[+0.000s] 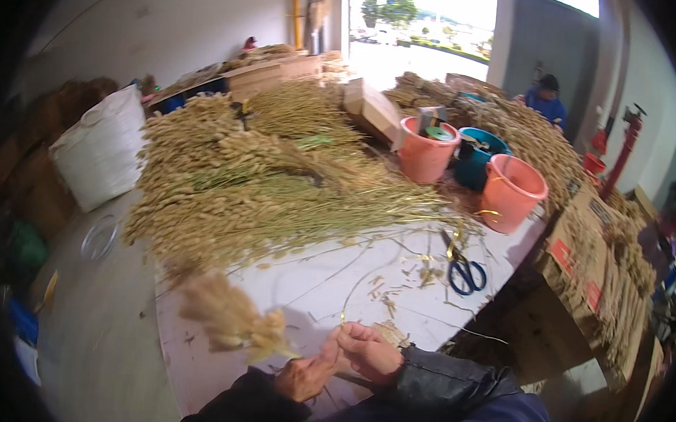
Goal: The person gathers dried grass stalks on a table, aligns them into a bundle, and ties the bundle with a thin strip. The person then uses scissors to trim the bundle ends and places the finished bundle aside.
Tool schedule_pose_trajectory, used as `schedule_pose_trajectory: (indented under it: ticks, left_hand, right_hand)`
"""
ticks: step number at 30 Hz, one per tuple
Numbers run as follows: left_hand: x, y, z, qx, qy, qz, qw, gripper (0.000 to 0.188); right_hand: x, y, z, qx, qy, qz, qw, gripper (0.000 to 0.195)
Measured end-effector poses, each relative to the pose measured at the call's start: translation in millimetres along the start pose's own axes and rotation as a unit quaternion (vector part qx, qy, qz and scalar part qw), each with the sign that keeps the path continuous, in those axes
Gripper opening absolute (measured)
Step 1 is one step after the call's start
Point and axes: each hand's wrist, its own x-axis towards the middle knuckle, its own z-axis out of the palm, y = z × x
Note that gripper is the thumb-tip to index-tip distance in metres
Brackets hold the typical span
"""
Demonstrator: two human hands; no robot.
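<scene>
My left hand [307, 377] is closed around the stems of a small bunch of dried grass [226, 314], whose fluffy tan heads point left and look blurred. Against its fingertips, my right hand [369, 353] pinches a thin gold tie [342, 318], which sticks up above the fingers. Part of the stems is hidden behind both hands. Both hands are above the near part of a white table [323, 279]. To their upper right lie scissors with dark blue handles [465, 276], among stem clippings [388, 299] and gold tie scraps [424, 258].
A large heap of dried grass [247, 200] covers the table's far side. Beyond the right corner stand an orange bucket [510, 200], a teal bucket [470, 175] and another orange bucket [424, 158]. Cardboard boxes [574, 303] flank the right edge. A person [544, 101] is farther back.
</scene>
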Motion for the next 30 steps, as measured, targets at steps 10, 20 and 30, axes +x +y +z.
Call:
schedule_pose_trajectory:
  ticks: [10, 20, 30]
  left_hand:
    - [-10.2, 8.2, -1.0, 0.196, 0.028, 0.029, 0.980, 0.005]
    - [-2.2, 16.9, -15.3, 0.066, -0.042, 0.063, 0.995, 0.036]
    - [-4.9, 11.7, -20.0, -0.098, -0.090, -0.126, 0.983, 0.009]
  right_hand:
    - [8.3, 31.1, -36.7, -0.267, -0.196, 0.002, 0.944, 0.021]
    - [-4.4, 49.1, -32.2, -0.295, -0.094, -0.018, 0.951, 0.007]
    - [-17.5, 74.0, -19.9, -0.441, 0.005, -0.266, 0.857, 0.005]
